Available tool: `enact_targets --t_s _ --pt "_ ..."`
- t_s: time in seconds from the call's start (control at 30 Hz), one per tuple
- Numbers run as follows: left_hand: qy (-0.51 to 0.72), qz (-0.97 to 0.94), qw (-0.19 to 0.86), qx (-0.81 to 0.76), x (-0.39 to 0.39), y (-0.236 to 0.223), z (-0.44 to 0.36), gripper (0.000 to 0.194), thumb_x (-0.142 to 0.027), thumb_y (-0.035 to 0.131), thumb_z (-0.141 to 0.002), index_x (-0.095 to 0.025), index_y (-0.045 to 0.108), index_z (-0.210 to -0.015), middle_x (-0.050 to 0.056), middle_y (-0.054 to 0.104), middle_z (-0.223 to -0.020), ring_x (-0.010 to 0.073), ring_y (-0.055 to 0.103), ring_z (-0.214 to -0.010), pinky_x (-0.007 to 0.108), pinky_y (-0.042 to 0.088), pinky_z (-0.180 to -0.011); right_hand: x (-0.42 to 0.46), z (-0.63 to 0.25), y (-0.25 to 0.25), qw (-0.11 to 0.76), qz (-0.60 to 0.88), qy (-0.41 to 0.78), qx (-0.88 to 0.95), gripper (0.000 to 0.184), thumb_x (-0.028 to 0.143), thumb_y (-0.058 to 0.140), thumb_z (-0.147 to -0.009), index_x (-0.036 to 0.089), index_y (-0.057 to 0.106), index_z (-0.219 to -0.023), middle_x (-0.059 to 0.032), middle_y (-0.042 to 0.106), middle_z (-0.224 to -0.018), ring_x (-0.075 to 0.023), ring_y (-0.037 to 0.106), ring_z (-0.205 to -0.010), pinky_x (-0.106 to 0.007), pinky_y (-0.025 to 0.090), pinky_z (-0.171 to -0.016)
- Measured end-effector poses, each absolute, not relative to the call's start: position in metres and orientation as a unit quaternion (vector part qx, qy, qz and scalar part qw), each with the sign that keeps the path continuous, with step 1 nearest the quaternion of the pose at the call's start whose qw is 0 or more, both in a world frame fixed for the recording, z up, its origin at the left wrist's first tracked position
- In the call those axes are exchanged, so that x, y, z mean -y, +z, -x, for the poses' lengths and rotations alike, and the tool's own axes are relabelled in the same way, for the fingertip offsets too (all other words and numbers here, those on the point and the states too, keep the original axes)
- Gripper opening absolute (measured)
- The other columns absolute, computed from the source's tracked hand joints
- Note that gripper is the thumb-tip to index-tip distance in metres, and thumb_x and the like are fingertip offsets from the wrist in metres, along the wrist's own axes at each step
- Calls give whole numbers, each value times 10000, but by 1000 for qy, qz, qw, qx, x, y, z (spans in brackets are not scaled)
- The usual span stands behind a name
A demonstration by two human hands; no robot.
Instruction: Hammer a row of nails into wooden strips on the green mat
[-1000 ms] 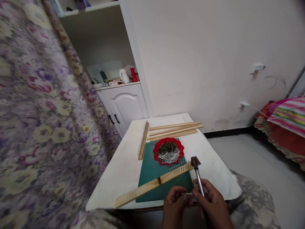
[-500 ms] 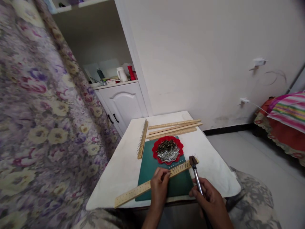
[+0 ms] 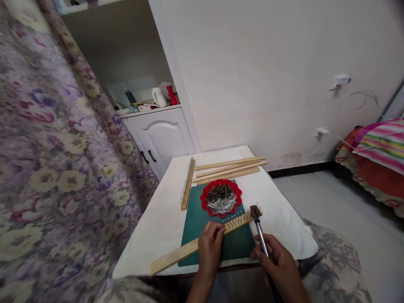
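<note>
My right hand (image 3: 277, 261) is closed round the metal handle of a hammer (image 3: 260, 233). The hammer's dark brown head is over the right end of a wooden strip (image 3: 176, 255). Several nails (image 3: 238, 221) stand upright in that end, while the left part shows rows of small holes. My left hand (image 3: 211, 242) rests on the strip's middle, thumb and forefinger pinched on what looks like a nail, mostly hidden by the fingers. Beneath the strip is a green mat (image 3: 192, 227). A red scalloped dish (image 3: 204, 206) on the mat holds bronze and silver nails.
Another strip (image 3: 188, 185) with upright nails lies at the left of the white-covered table (image 3: 148, 235). Several bare wooden strips (image 3: 230, 168) lie along the back. A floral curtain (image 3: 72, 168) hangs at left, near a white cabinet (image 3: 164, 134). A bed (image 3: 378, 155) stands right.
The view has shifted slightly, so everything sits a little further left. Both hands, the hammer and the strip keep nearly the same places relative to each other.
</note>
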State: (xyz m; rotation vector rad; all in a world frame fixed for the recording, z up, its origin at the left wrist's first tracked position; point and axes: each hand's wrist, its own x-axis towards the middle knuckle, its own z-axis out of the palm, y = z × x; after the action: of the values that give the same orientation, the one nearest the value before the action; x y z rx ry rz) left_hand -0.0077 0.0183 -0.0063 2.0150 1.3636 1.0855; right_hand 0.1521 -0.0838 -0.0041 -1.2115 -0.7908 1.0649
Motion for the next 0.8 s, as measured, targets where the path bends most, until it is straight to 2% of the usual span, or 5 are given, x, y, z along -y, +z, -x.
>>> enact_targets --t_s 0.47,0.7,0.8 --pt "373 -745 232 -503 -19 -9 6 150 -228 484 -845 -204 599 -750 5 605 -795 152 582 -753 234 417 -681 86 -152 2 626 518 472 343 319 412 639 -755 197 542 -970 25 611 -622 -71 407 -332 -176 331 -284" --pt "370 -744 214 -514 -19 -15 3 145 -228 506 -824 -200 619 -737 -10 600 -763 134 579 -710 218 405 -660 82 -155 15 522 486 567 412 262 378 587 -780 194 480 -932 45 634 -600 -40 365 -258 -164 269 -278" --pt "373 -739 215 -518 -20 -18 2 147 -228 511 -821 -196 615 -722 -13 593 -748 128 571 -697 211 392 -645 78 -150 20 504 479 573 434 178 290 591 -759 194 507 -883 42 637 -569 -93 472 -347 -202 329 -365"
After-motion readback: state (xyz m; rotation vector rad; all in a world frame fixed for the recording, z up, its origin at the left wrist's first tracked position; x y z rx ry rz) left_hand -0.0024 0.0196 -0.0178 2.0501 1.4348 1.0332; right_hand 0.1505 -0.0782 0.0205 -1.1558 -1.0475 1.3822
